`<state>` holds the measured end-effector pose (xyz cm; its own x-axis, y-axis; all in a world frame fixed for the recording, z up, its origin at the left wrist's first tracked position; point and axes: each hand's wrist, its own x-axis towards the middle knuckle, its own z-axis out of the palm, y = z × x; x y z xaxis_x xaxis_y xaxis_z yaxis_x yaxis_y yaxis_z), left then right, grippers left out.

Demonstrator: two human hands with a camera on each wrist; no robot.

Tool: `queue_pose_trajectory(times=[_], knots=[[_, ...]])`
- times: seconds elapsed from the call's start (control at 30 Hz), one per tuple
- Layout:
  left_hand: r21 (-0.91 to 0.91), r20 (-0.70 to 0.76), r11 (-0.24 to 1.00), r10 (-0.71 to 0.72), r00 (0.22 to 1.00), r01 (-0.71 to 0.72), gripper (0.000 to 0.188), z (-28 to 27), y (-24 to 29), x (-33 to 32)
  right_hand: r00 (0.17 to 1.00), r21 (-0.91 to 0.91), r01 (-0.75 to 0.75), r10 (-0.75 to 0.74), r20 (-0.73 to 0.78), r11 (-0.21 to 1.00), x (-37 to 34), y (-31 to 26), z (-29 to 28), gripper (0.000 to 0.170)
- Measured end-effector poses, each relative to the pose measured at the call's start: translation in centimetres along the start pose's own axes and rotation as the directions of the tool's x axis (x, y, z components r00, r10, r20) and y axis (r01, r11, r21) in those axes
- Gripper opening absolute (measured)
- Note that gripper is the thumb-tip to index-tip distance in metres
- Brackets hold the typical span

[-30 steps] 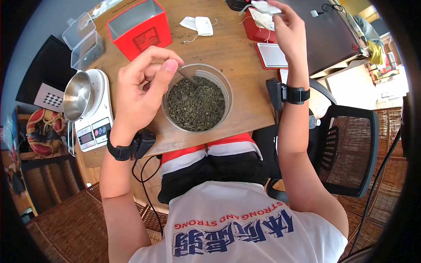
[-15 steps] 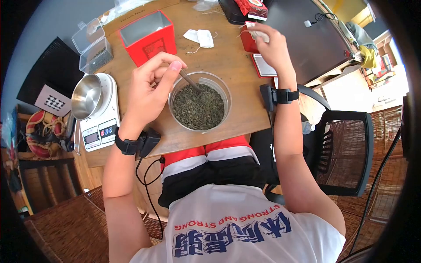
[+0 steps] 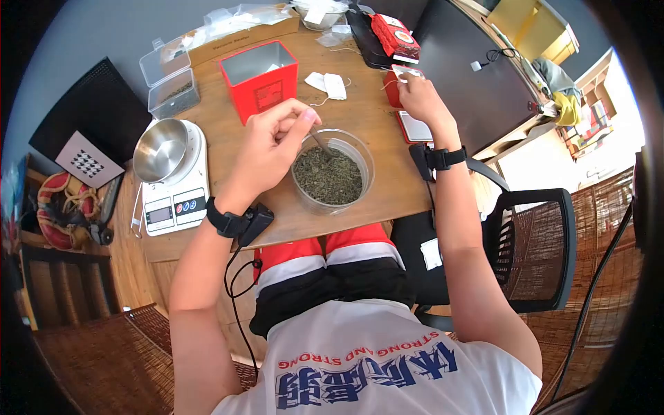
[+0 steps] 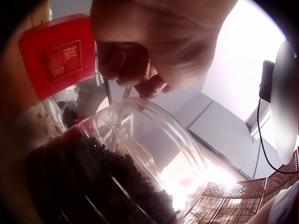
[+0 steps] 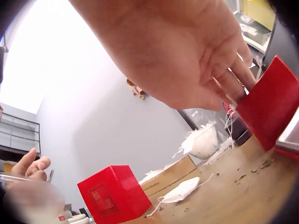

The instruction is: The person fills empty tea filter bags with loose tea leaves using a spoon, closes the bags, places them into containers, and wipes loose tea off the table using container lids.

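Thumb and index finger of the left hand pinch a metal spoon handle, its lower end in dark dried leaves inside a clear round tub. In the left wrist view this hand is above the tub's rim. At the small red box, the right hand reaches its top opening, where white pouch material shows. The right wrist view shows that hand's fingers going behind the box wall; the fingertips and anything between them are hidden.
White pouches lie behind the tub, right of a large open red box. A steel pan sits on a white scale at left. A small scale lies before the small box; a lidded clear container stands back left.
The right hand, holding a white pouch above the small red box earlier, has come down to the opening. The left hand keeps its pinch on the spoon. The head view has shifted.
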<state>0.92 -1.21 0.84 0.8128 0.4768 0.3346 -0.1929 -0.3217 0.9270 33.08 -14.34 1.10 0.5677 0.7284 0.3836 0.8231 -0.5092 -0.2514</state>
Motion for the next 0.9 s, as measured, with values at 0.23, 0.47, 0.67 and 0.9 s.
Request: queue_pose_trajectory(times=[0.23,0.47,0.67,0.9], knots=[[0.076,-0.46,0.983,0.185,0.869,-0.169,0.01,-0.4,-1.1,0.7,0.801,-0.089,0.52,-0.521,-0.294,0.85,3.3,-6.7,-3.1,0.037],[0.243,-0.552,0.936,0.348,0.758,-0.253,0.03,-1.3,-1.2,1.1,0.663,0.325,0.674,-0.737,0.13,0.664,5.1,-15.5,1.3,0.041],[0.465,-0.583,0.881,0.376,0.721,-0.084,0.063,-3.0,-1.1,1.1,0.689,0.141,0.708,-0.721,0.074,0.692,3.0,-15.5,0.8,0.022],[0.57,-0.449,0.821,0.272,0.851,0.039,0.089,-2.2,-1.1,1.1,0.652,-0.017,0.757,-0.753,0.088,0.653,0.4,-13.6,1.8,0.014]])
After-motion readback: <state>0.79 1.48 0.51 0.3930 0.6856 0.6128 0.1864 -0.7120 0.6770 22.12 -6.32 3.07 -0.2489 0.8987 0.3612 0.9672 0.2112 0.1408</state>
